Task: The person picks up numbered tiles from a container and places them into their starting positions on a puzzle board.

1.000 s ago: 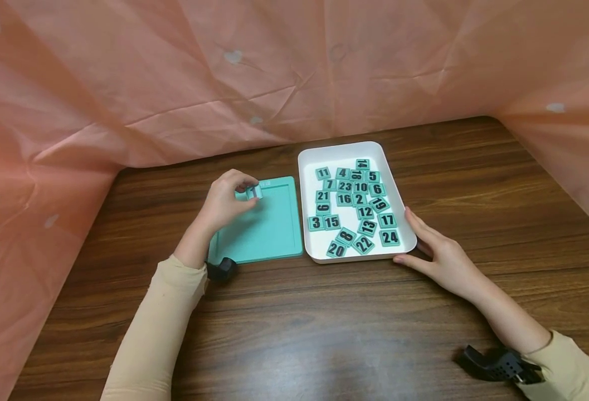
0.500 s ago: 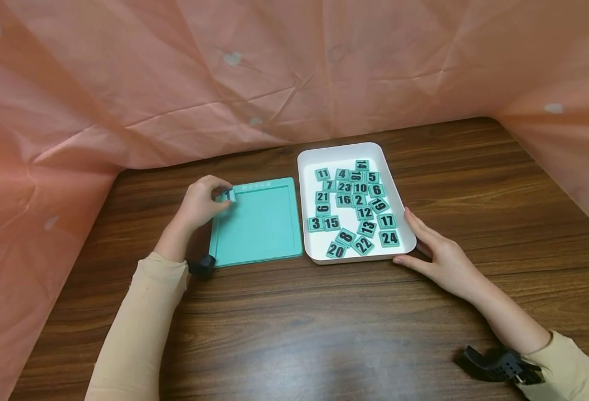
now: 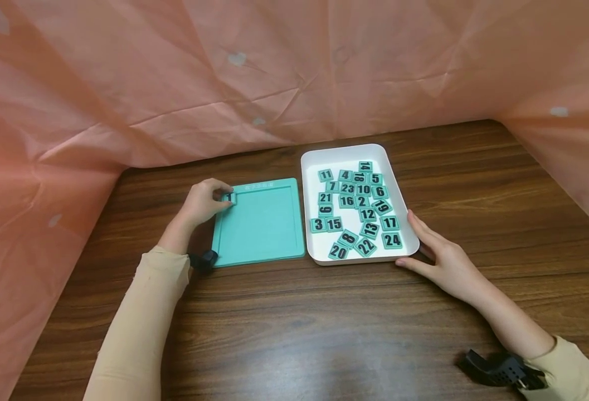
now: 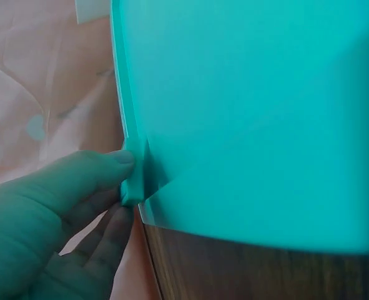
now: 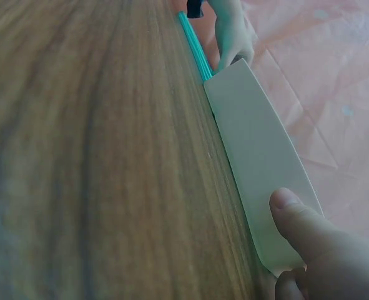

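My left hand pinches a small teal tile marked with a 1 between thumb and fingers. The tile sits at the far left corner of a square teal board with a raised rim. From the left wrist, the tile shows edge-on at the corner, thumb on one side and fingertips on the other. At the near right corner of a white tray, my right hand holds on, its thumb against the front wall and its fingers along the right side.
Several numbered teal tiles lie loose in the tray, which stands right beside the board. Both rest on a dark wooden table. A pink cloth hangs behind and at the sides.
My left hand has carried the 1 tile leftward over the board to its far left corner, and the tile now lies flatter. My right hand has stayed at the tray.
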Available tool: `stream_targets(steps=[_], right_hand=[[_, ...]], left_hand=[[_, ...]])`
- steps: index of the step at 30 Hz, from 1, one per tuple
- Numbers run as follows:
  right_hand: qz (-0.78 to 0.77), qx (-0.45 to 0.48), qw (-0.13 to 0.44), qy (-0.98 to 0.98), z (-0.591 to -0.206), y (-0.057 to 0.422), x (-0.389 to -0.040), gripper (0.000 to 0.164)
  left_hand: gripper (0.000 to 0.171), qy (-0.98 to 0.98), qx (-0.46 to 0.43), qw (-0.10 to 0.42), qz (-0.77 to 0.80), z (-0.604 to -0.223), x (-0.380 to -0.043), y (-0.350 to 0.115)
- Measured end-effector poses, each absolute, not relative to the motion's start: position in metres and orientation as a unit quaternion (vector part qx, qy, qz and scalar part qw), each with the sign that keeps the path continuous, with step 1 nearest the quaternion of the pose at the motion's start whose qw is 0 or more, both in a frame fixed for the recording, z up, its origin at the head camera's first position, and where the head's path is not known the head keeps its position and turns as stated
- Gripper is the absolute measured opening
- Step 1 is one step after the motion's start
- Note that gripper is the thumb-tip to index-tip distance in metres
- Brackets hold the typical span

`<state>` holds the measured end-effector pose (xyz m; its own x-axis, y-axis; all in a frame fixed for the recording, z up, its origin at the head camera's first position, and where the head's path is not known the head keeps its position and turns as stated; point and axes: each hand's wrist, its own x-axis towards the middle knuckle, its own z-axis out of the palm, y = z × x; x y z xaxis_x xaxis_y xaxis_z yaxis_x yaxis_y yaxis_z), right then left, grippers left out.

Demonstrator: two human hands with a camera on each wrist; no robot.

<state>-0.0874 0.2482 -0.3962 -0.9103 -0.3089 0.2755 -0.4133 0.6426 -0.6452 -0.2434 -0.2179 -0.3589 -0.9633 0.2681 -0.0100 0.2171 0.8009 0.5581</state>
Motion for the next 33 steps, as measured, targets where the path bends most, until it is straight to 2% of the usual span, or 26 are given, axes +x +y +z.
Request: stream_targets(steps=[26, 33], right_hand=[[0.369, 0.203, 0.073, -0.904, -0.395, 0.248, -0.086, 0.092], [0.370, 0.204, 0.071, -0.904, -0.394, 0.248, -0.086, 0.093]], left_hand=[[0.032, 0.946, 0.114, 0.040, 0.302, -0.358, -0.242, -0.215], [0.035, 0.931, 0.125, 0.012, 0.343, -0.344, -0.238, -0.202]])
